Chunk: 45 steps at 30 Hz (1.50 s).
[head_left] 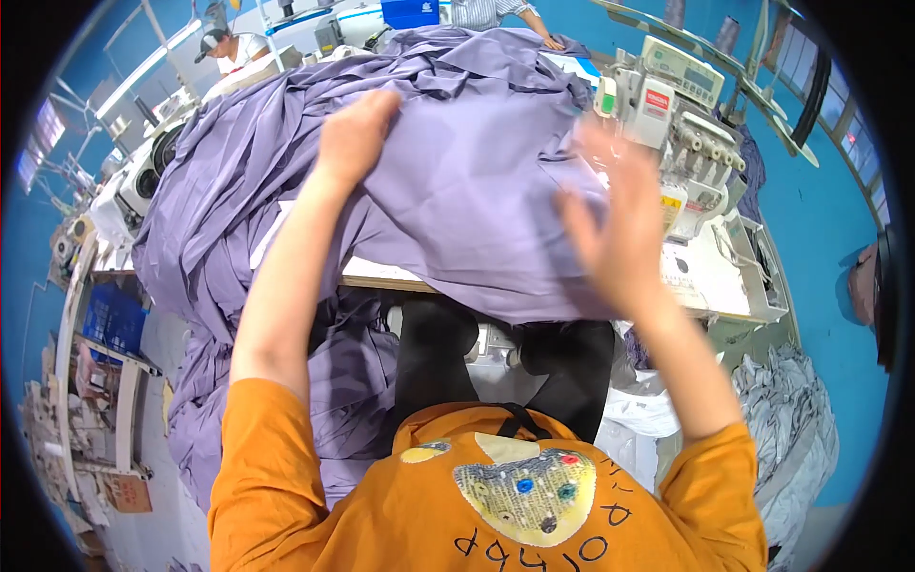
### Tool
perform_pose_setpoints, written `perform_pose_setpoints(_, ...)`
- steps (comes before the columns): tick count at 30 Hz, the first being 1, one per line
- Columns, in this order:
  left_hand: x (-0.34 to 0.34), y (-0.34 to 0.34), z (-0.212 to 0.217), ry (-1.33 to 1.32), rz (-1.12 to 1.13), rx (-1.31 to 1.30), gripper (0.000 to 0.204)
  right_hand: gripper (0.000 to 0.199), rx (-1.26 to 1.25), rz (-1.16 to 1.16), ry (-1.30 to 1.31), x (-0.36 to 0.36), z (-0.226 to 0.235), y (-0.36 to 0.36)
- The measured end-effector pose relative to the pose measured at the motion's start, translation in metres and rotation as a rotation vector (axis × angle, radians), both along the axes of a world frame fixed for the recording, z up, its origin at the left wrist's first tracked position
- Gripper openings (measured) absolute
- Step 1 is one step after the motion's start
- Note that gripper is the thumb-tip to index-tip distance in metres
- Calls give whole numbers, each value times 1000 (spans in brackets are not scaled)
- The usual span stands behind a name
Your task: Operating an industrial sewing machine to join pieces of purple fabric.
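Observation:
A wide sheet of purple fabric (pixel 467 181) lies over the white sewing table, its front edge hanging toward my lap. At its upper left part, my left hand (pixel 360 135) is closed, with the cloth between its fingers; the fingertips are partly hidden. My right hand (pixel 618 214) is over the fabric's right side, thumb spread away from the fingers and blurred by motion. Whether it touches the cloth I cannot tell. Just beyond that hand stands a white overlock sewing machine (pixel 701 157) with a control panel on top.
More purple fabric is heaped at the left and spills to the floor. The table edge (pixel 381 276) shows in front of my knees. Grey cloth (pixel 786 419) is piled at lower right. A blue crate (pixel 114 319) stands at left. Two other people work at the far side.

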<state>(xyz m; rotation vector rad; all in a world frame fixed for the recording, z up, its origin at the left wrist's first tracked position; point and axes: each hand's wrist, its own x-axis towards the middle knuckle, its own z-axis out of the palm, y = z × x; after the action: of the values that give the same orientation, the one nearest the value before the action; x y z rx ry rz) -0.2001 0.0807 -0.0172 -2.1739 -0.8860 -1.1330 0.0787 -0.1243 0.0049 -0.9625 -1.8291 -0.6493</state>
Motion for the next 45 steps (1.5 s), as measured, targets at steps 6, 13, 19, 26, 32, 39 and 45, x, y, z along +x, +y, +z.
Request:
perform_pose_setpoints(6,-11,5,-71,61,-14,-278,9,53,-370,-33,-316,1,-119,-40)
perform_pose_setpoints(13,21,-105,-50,-266,-298,-340,30,31,-299,82,-163,38,-122,-27)
perform_pose_setpoints(19,61,-238,-49,-183,-315,-486,49,32,-100,192,-205,-3,-6,-87)
perform_pose_setpoints(26,-17,-237,4,-643,-151,-559,19,38,20,-387,25,128,19,-121)
perform_pose_setpoints(32,-86,-251,33,-778,-393,-827,19,31,-222,-449,439,195,-26,-138)
perform_pose_setpoints(39,-44,-123,45,-624,-105,-436,21,29,-453,-42,1231,181,-65,-72)
perform_pose_setpoints(45,-12,12,-32,-259,276,-308,40,20,-729,196,1278,107,-55,-6)
